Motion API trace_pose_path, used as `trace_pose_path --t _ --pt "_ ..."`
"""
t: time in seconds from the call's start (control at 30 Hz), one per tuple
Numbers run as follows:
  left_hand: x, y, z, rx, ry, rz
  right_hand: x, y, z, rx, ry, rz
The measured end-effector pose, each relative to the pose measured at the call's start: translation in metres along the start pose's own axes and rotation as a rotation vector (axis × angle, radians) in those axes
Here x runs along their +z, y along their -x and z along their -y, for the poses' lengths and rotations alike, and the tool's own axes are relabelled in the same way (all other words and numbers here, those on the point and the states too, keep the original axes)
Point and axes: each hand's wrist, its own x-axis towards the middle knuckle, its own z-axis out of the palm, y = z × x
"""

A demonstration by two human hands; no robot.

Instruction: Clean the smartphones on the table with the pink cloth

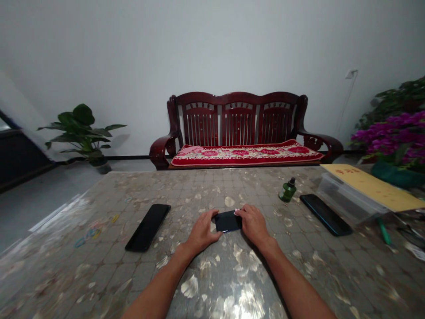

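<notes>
A dark smartphone [227, 221] lies sideways on the table in front of me, its black screen facing up. My left hand [203, 231] grips its left end, thumb at the near edge and fingers at the far edge. At the right end, my right hand [254, 223] is closed, fingers bent, over a small pinkish-white piece [237, 212] that looks like cloth or tissue. That piece touches the phone's far right corner; most of it is hidden under the fingers. The phone's right edge is covered by the right hand.
A black phone [148, 227] lies to the left, beside coloured rubber bands [93, 232]. On the right are a green dropper bottle [287, 190], another phone [325, 215], and a clear plastic box [348, 198] under a yellow envelope [373, 186]. A wooden bench [239, 119] stands behind the table.
</notes>
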Motion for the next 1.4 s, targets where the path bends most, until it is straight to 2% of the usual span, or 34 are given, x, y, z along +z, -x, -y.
trace_pose_path --t 0.13,0.33,0.4,0.5,0.6,0.73,0.83,1.1,1.27,1.4 --pt "-0.003 0.0 0.004 0.007 0.001 0.01 -0.002 0.001 -0.015 0.112 0.063 -0.031" --pt "-0.002 0.001 0.006 0.011 0.008 0.013 -0.002 0.002 -0.002 -0.014 -0.002 0.003" --pt "-0.003 0.001 0.006 0.013 0.003 0.02 -0.002 0.002 0.0 -0.008 -0.02 0.008" --pt "-0.005 0.0 0.005 0.015 -0.003 0.029 0.0 0.001 -0.008 0.077 -0.057 -0.014" --pt "-0.006 0.0 0.002 0.013 -0.034 0.028 0.006 0.001 -0.021 0.181 -0.19 -0.075" --pt "-0.001 0.004 -0.008 -0.009 -0.155 -0.013 0.014 0.001 -0.033 0.308 -0.347 -0.161" --pt "0.004 0.009 -0.019 -0.031 -0.264 -0.045 0.018 0.0 -0.037 0.338 -0.402 -0.216" --pt "0.007 0.02 -0.044 -0.051 -0.46 0.037 0.036 -0.008 -0.044 0.343 -0.687 -0.361" --pt "0.012 0.026 -0.042 0.061 -0.408 0.079 0.042 -0.012 -0.047 0.419 -0.855 -0.392" --pt "0.015 0.028 -0.034 0.226 -0.309 0.108 0.041 -0.016 -0.05 0.511 -1.031 -0.318"
